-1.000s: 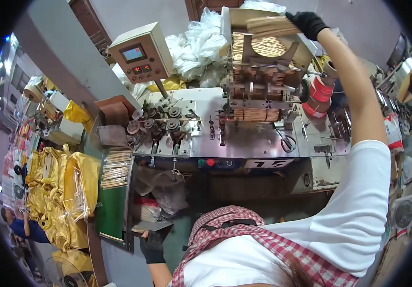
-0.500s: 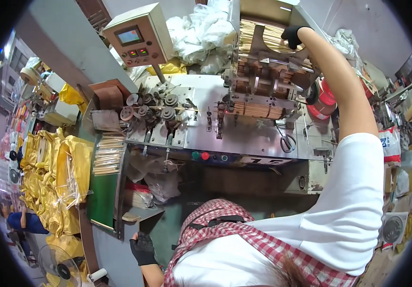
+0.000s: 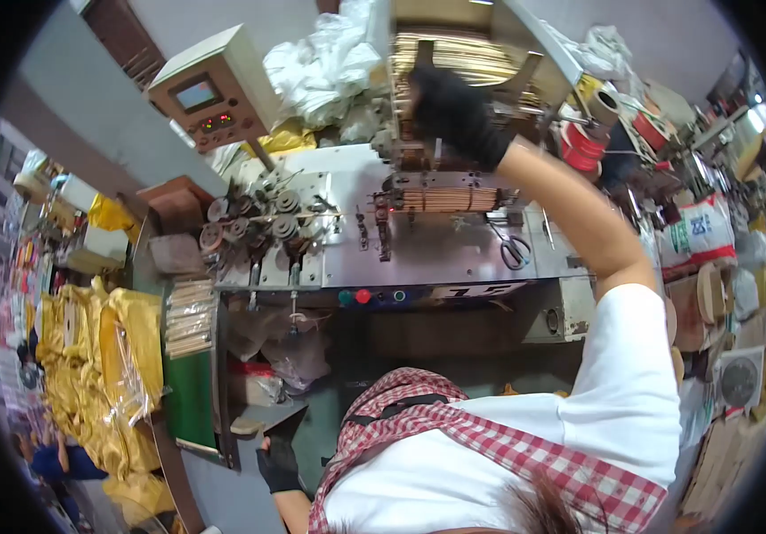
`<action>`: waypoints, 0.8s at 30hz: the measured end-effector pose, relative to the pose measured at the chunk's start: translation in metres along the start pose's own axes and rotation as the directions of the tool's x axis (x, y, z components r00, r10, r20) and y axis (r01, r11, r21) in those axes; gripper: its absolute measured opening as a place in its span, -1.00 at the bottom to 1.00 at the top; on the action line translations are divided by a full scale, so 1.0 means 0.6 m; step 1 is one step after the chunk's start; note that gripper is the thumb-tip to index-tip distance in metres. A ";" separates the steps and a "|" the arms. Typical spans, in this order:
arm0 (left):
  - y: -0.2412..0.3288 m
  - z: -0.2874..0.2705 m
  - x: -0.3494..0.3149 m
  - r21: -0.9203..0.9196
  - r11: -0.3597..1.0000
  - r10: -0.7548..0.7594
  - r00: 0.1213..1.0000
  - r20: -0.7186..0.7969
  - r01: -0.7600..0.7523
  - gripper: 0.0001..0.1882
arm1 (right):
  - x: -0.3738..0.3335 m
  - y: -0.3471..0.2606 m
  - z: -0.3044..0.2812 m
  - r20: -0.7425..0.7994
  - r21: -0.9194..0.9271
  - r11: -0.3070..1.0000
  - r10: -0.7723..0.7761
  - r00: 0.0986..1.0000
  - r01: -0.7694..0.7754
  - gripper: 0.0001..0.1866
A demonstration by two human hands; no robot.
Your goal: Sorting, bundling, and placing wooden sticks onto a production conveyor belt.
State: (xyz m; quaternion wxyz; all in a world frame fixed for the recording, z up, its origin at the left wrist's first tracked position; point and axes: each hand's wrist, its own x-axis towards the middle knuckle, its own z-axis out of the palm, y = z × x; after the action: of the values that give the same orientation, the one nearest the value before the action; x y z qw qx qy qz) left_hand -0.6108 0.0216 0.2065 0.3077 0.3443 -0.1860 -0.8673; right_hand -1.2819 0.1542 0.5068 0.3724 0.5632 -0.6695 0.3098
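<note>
My right hand [image 3: 459, 116], in a black glove, is over the front of the stick hopper on a packing machine [image 3: 427, 249]. Motion smears its fingers, so whether they grip anything does not show. Behind it, thin light wooden sticks [image 3: 463, 60] lie crosswise in the hopper. More sticks [image 3: 450, 199] sit in a row lower on the machine. My left hand [image 3: 278, 465], in a black glove with bare fingertips, hangs low beside the green conveyor belt [image 3: 192, 400]. Its thumb stands apart from the fingers, and nothing shows in it.
Wrapped sticks [image 3: 189, 319] lie at the belt's upper end. Black-handled scissors [image 3: 515, 253] rest on the machine's metal top. A control box [image 3: 214, 93] rises at the back left. Yellow sacks [image 3: 89, 356] pile up at left, near another person [image 3: 67, 461]. Red reels [image 3: 583, 142] stand right.
My right hand has moved left and nearer, from the hopper's right side to its front. The left hand has shifted slightly. The whole view has moved a little.
</note>
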 end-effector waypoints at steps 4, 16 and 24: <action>-0.020 -0.081 0.009 0.191 0.973 -0.071 0.953 -0.295 0.132 -0.75 | -0.189 -0.173 0.084 0.589 0.284 0.863 -0.501 0.633 0.418 -0.85; -0.118 -0.363 -0.297 0.229 -0.930 -0.343 0.903 -0.260 -0.287 -0.75 | -0.481 -0.364 0.335 0.939 0.343 0.640 -0.236 0.249 -0.688 -0.61; -0.297 -0.357 -0.507 0.473 -0.881 -0.081 0.978 -0.193 0.020 -0.81 | -0.583 -0.475 0.552 0.920 0.161 0.508 0.234 0.315 -0.846 -0.75</action>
State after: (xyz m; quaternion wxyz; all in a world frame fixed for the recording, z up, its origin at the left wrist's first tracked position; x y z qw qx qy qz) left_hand -0.3563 0.3310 0.1097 -0.3501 0.3860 -0.8507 -0.0692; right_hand -1.0198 0.0114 0.0333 -0.3328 0.4372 -0.7666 0.3323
